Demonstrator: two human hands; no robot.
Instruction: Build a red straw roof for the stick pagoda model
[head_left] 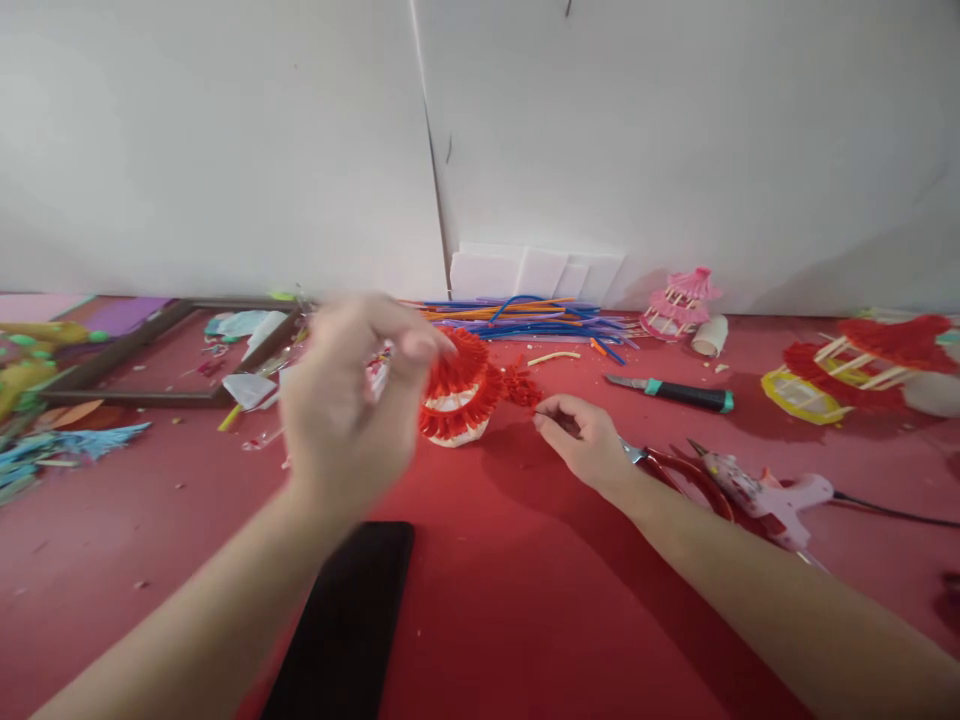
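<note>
Centrally, the left hand (349, 410) is held raised and blurred above the red table (480, 600), its fingers bent forward and its forearm slanted up from the lower left; whether anything is grasped cannot be told. The red fringed model (459, 400) is partly covered by its fingertips in the view, so contact cannot be judged. Lower down, the right hand (583, 438) is reached in from the right, with thumb and forefinger drawn together near a red tuft (519, 386); whether anything fine is pinched cannot be seen. Beyond it a cutter knife (686, 393) is laid, and beside its forearm a pink glue gun (787, 505) is placed.
</note>
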